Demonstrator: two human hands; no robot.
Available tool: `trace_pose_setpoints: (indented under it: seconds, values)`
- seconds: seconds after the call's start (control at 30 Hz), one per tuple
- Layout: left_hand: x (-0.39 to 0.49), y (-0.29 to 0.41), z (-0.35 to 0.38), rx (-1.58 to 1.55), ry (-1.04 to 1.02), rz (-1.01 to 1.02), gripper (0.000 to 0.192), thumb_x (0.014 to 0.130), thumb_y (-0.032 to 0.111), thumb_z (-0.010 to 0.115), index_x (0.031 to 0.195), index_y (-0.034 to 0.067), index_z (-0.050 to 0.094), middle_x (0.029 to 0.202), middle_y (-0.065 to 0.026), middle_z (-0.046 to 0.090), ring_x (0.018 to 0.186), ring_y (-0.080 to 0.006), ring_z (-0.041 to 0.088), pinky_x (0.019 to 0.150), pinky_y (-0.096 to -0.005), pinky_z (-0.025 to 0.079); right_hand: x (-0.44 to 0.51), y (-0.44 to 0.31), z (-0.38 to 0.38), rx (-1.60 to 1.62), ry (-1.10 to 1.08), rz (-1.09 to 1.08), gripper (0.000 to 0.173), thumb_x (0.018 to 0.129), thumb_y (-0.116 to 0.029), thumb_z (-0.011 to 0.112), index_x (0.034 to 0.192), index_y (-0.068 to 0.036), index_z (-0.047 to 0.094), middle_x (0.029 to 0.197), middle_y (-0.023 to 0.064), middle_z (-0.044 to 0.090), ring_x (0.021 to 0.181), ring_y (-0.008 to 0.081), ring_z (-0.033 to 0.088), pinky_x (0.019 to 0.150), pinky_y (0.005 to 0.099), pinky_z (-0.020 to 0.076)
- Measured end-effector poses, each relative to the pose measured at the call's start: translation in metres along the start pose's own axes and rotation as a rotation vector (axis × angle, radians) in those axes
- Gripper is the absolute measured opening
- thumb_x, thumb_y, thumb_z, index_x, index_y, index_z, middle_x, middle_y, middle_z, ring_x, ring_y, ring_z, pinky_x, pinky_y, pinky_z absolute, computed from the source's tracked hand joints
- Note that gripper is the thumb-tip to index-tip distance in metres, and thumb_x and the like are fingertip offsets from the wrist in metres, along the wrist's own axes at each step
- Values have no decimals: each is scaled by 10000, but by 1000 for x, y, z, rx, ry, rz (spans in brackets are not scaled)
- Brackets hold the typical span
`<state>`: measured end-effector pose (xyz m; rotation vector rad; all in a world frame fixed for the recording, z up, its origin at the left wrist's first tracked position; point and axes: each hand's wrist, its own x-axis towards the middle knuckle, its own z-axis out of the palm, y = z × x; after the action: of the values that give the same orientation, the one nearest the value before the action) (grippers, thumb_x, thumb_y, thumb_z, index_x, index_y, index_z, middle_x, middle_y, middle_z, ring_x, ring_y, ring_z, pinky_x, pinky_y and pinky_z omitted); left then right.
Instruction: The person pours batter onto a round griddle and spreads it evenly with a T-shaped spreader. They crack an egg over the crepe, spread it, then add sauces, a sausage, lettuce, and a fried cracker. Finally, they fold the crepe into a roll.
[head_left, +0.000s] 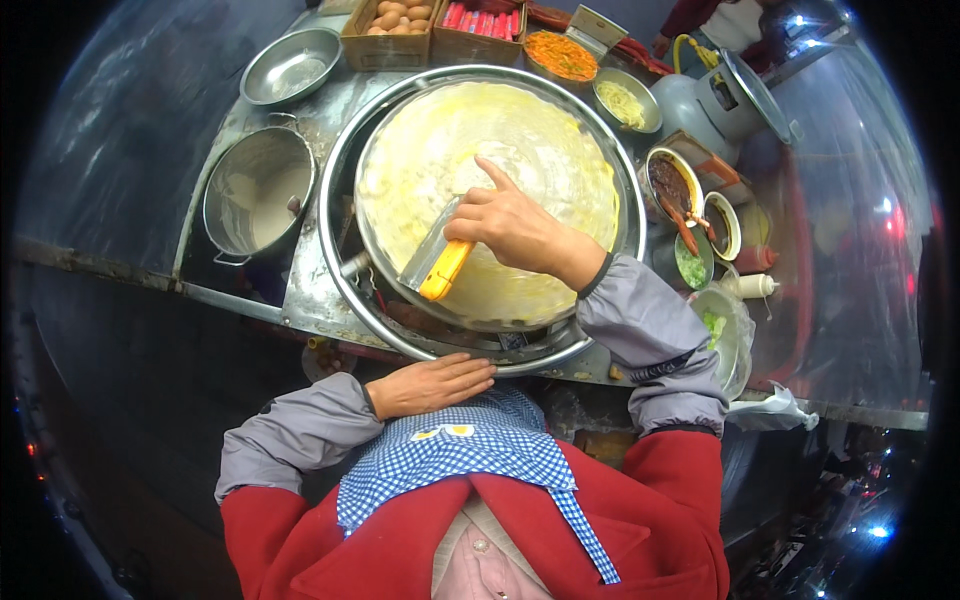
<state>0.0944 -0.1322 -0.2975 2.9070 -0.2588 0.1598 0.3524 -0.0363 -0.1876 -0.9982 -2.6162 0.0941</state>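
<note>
A round crepe, pale with yellow egg streaks, covers most of the round griddle. Over its lower middle, my right hand grips a scraper with a metal blade and a yellow handle. The index finger points away from the grip, and the blade slants down to the left near the crepe's edge. My left hand lies flat at the front of the steel ring around the griddle, holding nothing, fingers side by side.
Left of the griddle stand a batter pot and a steel bowl. Eggs and red-wrapped sticks fill boxes behind. At right are shredded carrot, a sauce tub, chopped greens and a gas cylinder. Another person stands beyond.
</note>
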Motion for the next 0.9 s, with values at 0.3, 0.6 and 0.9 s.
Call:
trace_pose_setpoints:
  seconds: [0.3, 0.6, 0.9]
  values:
    - [25, 6, -4, -12, 52, 4, 541, 948, 146, 446, 1465, -11, 403, 1501, -201, 435, 1377, -294, 458, 1151, -418, 385, -38, -5, 0, 34, 54, -14, 260, 783, 15, 634, 985, -146, 669, 964, -3, 677, 1017, 189, 643, 1212, 593, 244]
    - [-109, -86, -76, 357, 160, -375, 349, 830, 53, 630, 1169, -29, 619, 1059, -159, 640, 991, -326, 656, 886, -416, 557, -53, -9, 0, 67, 72, 0, 340, 771, 53, 617, 1042, -139, 691, 1041, -18, 691, 1047, 185, 645, 1218, 598, 241]
    - [-38, -6, -38, 193, 162, 56, 378, 866, 108, 612, 1230, 7, 620, 1217, -140, 633, 1136, -272, 640, 1010, -385, 529, -55, -11, 4, 49, 77, -11, 316, 774, 13, 642, 1026, -165, 709, 1055, -30, 705, 1081, 183, 635, 1219, 585, 249]
